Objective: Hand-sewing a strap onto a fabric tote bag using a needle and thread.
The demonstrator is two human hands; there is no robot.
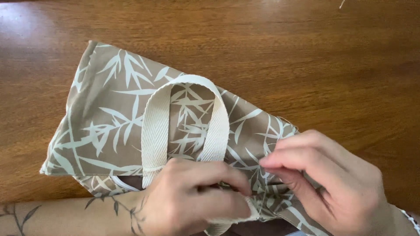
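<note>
A tan leaf-print bag (127, 118) lies flat near the counter's (332, 65) front edge. Its cream strap (155, 131) loops upward. Both hands, left (192, 196) and right (323, 183), pinch its lower hem, hiding that edge; the frame cuts the bag's bottom off.

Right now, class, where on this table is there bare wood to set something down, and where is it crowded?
Bare table runs along the far edge beyond the bag, right of the bag and in the near-left corner. The near middle is crowded: the left hand and right hand pinch the bag's edge beside the handle.
</note>
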